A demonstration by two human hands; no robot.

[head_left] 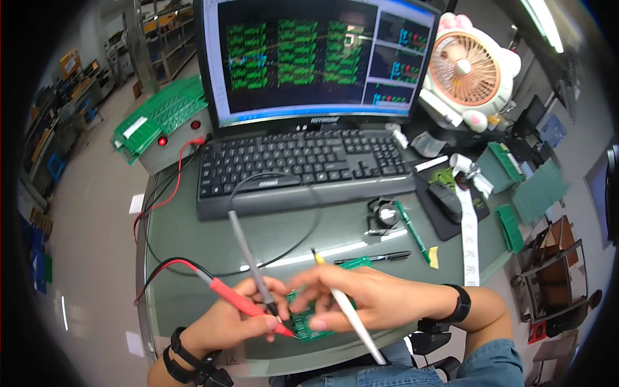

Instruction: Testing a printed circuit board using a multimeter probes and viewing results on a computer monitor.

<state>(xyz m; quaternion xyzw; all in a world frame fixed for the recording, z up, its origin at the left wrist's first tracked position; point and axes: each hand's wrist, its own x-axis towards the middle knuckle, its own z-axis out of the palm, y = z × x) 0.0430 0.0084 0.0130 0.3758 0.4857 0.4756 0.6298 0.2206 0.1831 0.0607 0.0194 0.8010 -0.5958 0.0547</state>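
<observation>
Hands at desk's (193, 232) near edge | left hand (235, 319) clamps red probe (248, 303) and grey probe (248, 251) on green circuit board (309, 319) | right hand (361, 293), closed on white pen (351, 316), steadies board | probe tips best kept apart and still.

A glass-topped worktop (193, 238) carries a black keyboard (303, 164), a monitor (309, 58) behind it, a mouse (445, 197) on a dark mat (433, 219), a green pen (412, 229), a black pen (374, 258), and a small green circuit board (308, 322) near the front edge.
</observation>
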